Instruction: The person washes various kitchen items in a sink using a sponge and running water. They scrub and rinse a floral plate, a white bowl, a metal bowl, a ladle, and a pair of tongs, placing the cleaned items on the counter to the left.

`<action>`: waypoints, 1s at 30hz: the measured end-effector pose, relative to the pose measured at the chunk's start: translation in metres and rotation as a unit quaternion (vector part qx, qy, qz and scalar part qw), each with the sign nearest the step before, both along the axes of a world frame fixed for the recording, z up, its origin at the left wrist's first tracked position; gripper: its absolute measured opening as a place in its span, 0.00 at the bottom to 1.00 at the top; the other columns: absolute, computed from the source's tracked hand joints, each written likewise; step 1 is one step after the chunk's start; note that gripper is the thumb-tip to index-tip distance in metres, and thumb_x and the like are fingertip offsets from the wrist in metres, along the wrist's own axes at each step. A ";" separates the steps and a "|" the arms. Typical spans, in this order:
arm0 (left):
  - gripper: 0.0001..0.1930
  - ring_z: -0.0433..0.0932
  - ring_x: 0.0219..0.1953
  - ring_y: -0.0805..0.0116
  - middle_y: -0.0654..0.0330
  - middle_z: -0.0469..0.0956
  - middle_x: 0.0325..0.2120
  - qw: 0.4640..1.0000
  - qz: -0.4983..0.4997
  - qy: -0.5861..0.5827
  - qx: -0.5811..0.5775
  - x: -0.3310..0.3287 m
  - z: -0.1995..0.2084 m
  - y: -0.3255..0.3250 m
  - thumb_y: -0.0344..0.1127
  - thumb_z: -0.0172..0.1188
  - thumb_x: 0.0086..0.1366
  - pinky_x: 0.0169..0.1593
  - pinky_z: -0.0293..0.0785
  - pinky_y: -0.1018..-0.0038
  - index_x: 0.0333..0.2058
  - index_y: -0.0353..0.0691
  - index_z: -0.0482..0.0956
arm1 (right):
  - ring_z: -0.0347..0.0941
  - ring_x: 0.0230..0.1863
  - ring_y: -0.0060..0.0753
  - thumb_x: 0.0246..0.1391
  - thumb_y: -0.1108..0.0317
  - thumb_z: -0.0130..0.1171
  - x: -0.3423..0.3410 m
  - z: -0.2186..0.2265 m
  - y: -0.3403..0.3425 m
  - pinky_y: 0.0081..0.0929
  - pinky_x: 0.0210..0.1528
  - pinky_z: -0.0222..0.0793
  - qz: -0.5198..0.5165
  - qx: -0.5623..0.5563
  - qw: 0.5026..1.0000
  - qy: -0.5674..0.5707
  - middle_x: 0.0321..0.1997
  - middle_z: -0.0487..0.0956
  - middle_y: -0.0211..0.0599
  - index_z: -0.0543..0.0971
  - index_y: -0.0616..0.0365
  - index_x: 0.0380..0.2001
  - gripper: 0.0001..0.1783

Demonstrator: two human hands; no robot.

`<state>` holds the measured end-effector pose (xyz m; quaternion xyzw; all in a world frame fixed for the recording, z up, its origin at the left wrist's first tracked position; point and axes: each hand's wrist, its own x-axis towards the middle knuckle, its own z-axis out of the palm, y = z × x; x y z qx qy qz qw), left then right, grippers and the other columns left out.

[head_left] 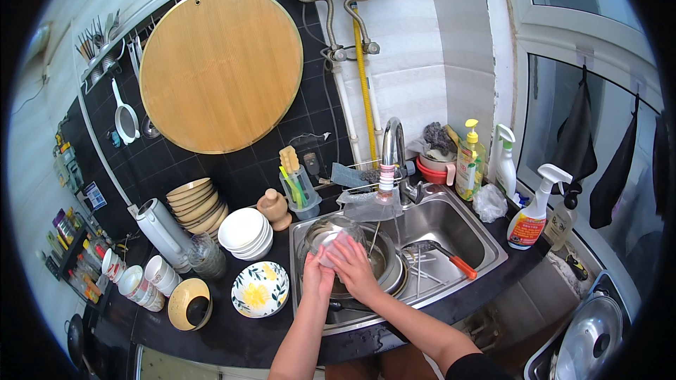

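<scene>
Both hands are over the left basin of the steel sink (493, 257). My left hand (318, 278) and my right hand (354, 269) are closed together on a pale pink cloth or sponge (334, 242); its exact kind is hard to make out. Just behind the fingers is a clear, round glass piece (336, 224), a bowl or a lid, partly hidden by the hands. Below my right hand sit stacked metal pans (387, 267). Water runs from the chrome faucet (392, 134), beside the hands.
A red-handled utensil (461, 266) lies across the right basin. Left of the sink are white bowls (243, 231), a flowered plate (260, 290), tan bowls (201, 207), a glass jar (205, 259) and cups (160, 274). Spray bottles (531, 214) stand at the right.
</scene>
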<state>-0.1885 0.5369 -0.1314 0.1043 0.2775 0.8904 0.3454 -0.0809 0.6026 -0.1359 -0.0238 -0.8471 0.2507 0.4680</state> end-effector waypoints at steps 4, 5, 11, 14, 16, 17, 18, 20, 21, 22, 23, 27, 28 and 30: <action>0.12 0.73 0.45 0.63 0.54 0.73 0.40 0.999 0.031 -0.031 0.028 -0.012 -0.012 0.002 0.23 0.52 0.58 0.50 0.70 0.69 0.42 0.38 0.66 | 0.46 0.66 0.44 0.55 0.70 0.45 -0.011 -0.024 0.012 0.34 0.65 0.39 -0.014 -0.188 0.976 0.113 0.63 0.57 0.45 0.64 0.60 0.55 0.23; 0.13 0.73 0.45 0.63 0.55 0.73 0.40 0.998 0.036 -0.037 0.019 -0.012 -0.014 0.000 0.23 0.51 0.59 0.51 0.70 0.68 0.43 0.38 0.66 | 0.45 0.66 0.40 0.58 0.68 0.41 -0.012 -0.022 0.018 0.30 0.65 0.39 0.044 -0.289 0.948 0.125 0.63 0.55 0.47 0.61 0.64 0.56 0.23; 0.15 0.71 0.48 0.63 0.56 0.72 0.45 0.993 -0.095 0.046 0.054 0.002 -0.012 -0.024 0.24 0.52 0.59 0.52 0.68 0.67 0.46 0.38 0.67 | 0.67 0.50 0.26 0.61 0.59 0.39 -0.023 -0.033 0.081 0.22 0.53 0.60 0.199 -0.645 0.729 0.109 0.49 0.72 0.34 0.65 0.59 0.54 0.22; 0.16 0.73 0.46 0.66 0.56 0.72 0.44 0.988 -0.109 0.104 0.033 0.013 -0.008 -0.026 0.23 0.53 0.58 0.49 0.70 0.71 0.45 0.38 0.67 | 0.67 0.51 0.28 0.60 0.62 0.40 -0.016 -0.027 0.080 0.22 0.54 0.59 0.191 -0.600 0.771 0.097 0.51 0.71 0.36 0.66 0.59 0.53 0.20; 0.16 0.73 0.45 0.67 0.57 0.73 0.43 0.984 -0.088 0.155 0.000 0.017 -0.008 -0.024 0.22 0.54 0.57 0.48 0.71 0.73 0.45 0.38 0.67 | 0.65 0.54 0.29 0.60 0.64 0.42 -0.008 -0.009 0.054 0.23 0.55 0.57 0.155 -0.537 0.822 0.109 0.52 0.71 0.37 0.67 0.59 0.52 0.19; 0.18 0.75 0.42 0.69 0.59 0.74 0.40 0.982 -0.078 0.169 -0.026 0.018 -0.008 -0.021 0.22 0.56 0.55 0.46 0.71 0.75 0.45 0.38 0.68 | 0.59 0.59 0.34 0.58 0.68 0.43 -0.010 -0.018 0.052 0.26 0.59 0.53 0.096 -0.346 0.925 0.126 0.56 0.67 0.40 0.70 0.61 0.49 0.17; 0.18 0.75 0.41 0.70 0.59 0.74 0.40 0.978 -0.072 0.190 -0.040 0.019 -0.008 -0.021 0.22 0.56 0.55 0.46 0.71 0.75 0.45 0.37 0.68 | 0.54 0.62 0.37 0.56 0.70 0.45 -0.009 -0.019 0.044 0.29 0.62 0.48 0.073 -0.296 0.947 0.103 0.59 0.63 0.42 0.71 0.62 0.48 0.17; 0.18 0.75 0.40 0.70 0.58 0.75 0.40 0.969 -0.060 0.231 -0.068 0.021 -0.006 -0.020 0.22 0.56 0.54 0.45 0.71 0.76 0.45 0.37 0.68 | 0.53 0.63 0.39 0.55 0.71 0.47 0.001 -0.011 0.018 0.29 0.62 0.46 0.079 -0.262 0.957 0.095 0.59 0.63 0.42 0.71 0.61 0.49 0.18; 0.15 0.75 0.39 0.72 0.58 0.76 0.38 0.958 -0.055 0.268 -0.086 0.019 -0.005 -0.020 0.19 0.55 0.54 0.45 0.71 0.77 0.42 0.35 0.70 | 0.53 0.63 0.41 0.52 0.72 0.48 0.003 -0.010 0.013 0.33 0.63 0.46 0.072 -0.234 0.966 0.086 0.58 0.65 0.42 0.71 0.58 0.49 0.19; 0.15 0.75 0.39 0.73 0.59 0.76 0.38 0.948 -0.062 0.297 -0.099 0.017 -0.006 -0.019 0.19 0.55 0.54 0.44 0.71 0.77 0.42 0.35 0.70 | 0.53 0.63 0.42 0.52 0.72 0.48 0.005 -0.007 0.011 0.35 0.62 0.46 0.058 -0.170 0.982 0.061 0.57 0.65 0.41 0.72 0.56 0.48 0.19; 0.15 0.75 0.39 0.73 0.59 0.76 0.37 0.937 -0.070 0.324 -0.111 0.016 -0.007 -0.019 0.19 0.55 0.54 0.44 0.71 0.78 0.42 0.35 0.70 | 0.54 0.62 0.44 0.51 0.72 0.48 0.007 -0.002 0.012 0.36 0.62 0.46 0.045 -0.106 0.993 0.036 0.57 0.66 0.40 0.72 0.55 0.48 0.18; 0.12 0.75 0.35 0.77 0.62 0.76 0.33 0.889 -0.119 0.404 -0.181 0.016 -0.015 -0.026 0.18 0.54 0.54 0.39 0.70 0.82 0.38 0.34 0.71 | 0.58 0.59 0.47 0.49 0.69 0.48 0.010 0.038 0.017 0.43 0.60 0.50 0.032 0.058 0.998 -0.016 0.53 0.69 0.35 0.76 0.51 0.41 0.14; 0.11 0.75 0.34 0.78 0.62 0.76 0.33 0.889 -0.141 0.398 -0.176 0.017 -0.015 -0.029 0.18 0.54 0.54 0.39 0.70 0.83 0.37 0.34 0.72 | 0.59 0.58 0.47 0.49 0.68 0.48 0.009 0.044 0.020 0.44 0.60 0.50 0.032 0.084 0.995 -0.031 0.52 0.70 0.34 0.76 0.51 0.40 0.13; 0.09 0.74 0.31 0.81 0.64 0.76 0.29 0.871 -0.168 0.419 -0.194 0.016 -0.011 -0.036 0.18 0.57 0.54 0.37 0.69 0.84 0.34 0.36 0.72 | 0.65 0.53 0.40 0.51 0.67 0.48 -0.003 0.040 0.038 0.34 0.55 0.58 0.002 0.012 1.000 -0.027 0.46 0.74 0.34 0.76 0.53 0.40 0.14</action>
